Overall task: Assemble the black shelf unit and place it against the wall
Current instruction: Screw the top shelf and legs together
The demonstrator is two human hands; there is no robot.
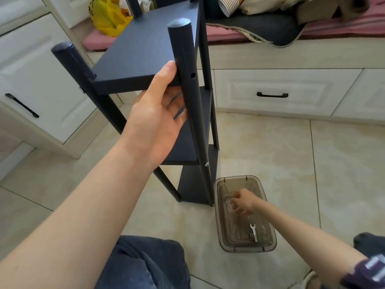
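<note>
The black shelf unit [145,49] stands on the tiled floor [291,163] before white drawers [270,84]. The fingers of the left hand [154,113] grasp its front post. Beside its foot, the right hand [243,202] is inside a plastic box [270,245]; if its fingers grasp something, I cannot tell.

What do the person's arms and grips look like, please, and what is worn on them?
Left grip and right grip are ungloved. The left arm shows no sleeve; the right arm has a dark sleeve with white markings near the elbow.
</note>
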